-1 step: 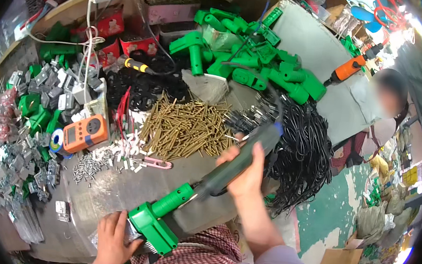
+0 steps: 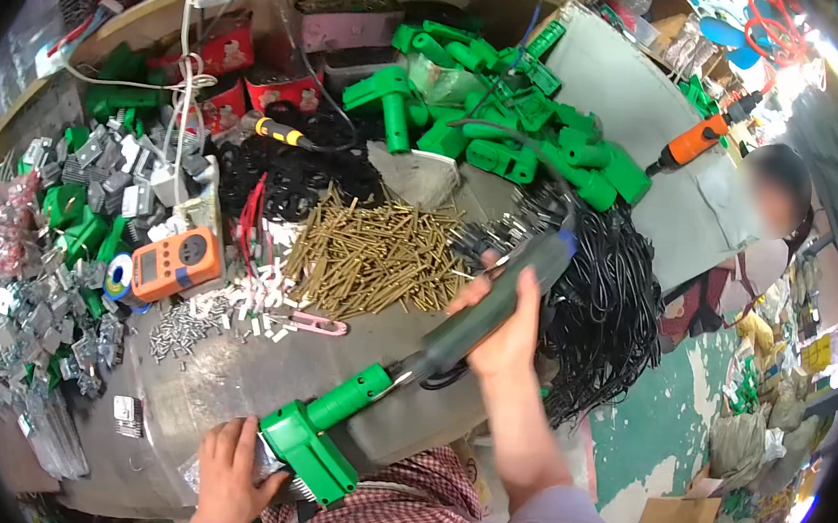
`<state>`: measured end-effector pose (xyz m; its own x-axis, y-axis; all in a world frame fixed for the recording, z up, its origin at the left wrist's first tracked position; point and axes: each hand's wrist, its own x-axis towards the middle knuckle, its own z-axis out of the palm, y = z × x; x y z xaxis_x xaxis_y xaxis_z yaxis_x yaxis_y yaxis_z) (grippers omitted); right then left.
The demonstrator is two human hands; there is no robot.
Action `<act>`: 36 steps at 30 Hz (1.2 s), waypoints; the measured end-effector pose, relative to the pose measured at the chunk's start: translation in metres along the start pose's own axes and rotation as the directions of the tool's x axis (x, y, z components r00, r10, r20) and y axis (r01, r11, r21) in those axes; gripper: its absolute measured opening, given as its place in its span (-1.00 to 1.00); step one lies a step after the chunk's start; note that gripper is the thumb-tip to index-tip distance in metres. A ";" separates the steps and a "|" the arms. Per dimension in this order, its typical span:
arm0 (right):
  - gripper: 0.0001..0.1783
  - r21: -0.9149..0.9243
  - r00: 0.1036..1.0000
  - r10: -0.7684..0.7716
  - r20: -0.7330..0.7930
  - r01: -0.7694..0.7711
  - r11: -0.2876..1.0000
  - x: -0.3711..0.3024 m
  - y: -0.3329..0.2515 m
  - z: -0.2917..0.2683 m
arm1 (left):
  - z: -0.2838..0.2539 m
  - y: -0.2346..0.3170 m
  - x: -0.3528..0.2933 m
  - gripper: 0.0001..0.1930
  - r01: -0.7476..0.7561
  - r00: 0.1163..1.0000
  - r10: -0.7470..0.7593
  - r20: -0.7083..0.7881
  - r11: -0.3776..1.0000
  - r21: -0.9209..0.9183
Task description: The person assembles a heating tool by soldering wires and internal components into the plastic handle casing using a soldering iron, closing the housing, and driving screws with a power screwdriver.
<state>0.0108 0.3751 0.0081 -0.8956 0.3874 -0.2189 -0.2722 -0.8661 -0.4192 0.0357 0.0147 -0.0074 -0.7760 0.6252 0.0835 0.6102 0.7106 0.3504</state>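
Note:
My right hand point(image 2: 504, 334) is wrapped around a dark electric screwdriver point(image 2: 485, 302) that slants down to the left. Its narrow front end meets the tubular handle of a green plastic tool housing point(image 2: 311, 451), near the handle's upper right end. Whether the bit sits in a hole there, I cannot tell. At the housing's left end my left hand point(image 2: 229, 472) grips it, fingers on top and thumb below. A finned metal part point(image 2: 301, 488) shows along the housing's lower edge, close to my thumb. The housing rests at the bench's near edge, above a checked apron.
Brass-coloured pins point(image 2: 374, 258) lie mid-bench, beside black power cords point(image 2: 609, 313). Behind are green housings point(image 2: 511, 120). On the left stand an orange meter point(image 2: 175, 265) and grey metal parts point(image 2: 51, 314). An orange power tool point(image 2: 694, 141) lies far right, near another person point(image 2: 774, 193).
My right hand and the screwdriver have shifted slightly up and to the right. The left hand and green housing stay almost where they were; the whole view has moved a little.

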 end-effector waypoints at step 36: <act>-0.38 -0.243 0.537 0.530 0.657 0.815 -0.526 0.406 -0.011 0.144 | 0.021 -0.014 -0.012 -0.20 0.070 0.998 -0.070 0.007 0.996 0.048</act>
<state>-0.4008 0.4962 0.0505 -0.8562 -0.4580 0.2391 -0.5016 0.8478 -0.1720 0.0400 0.0036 -0.0325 -0.8159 0.5758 0.0525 0.5614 0.7673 0.3100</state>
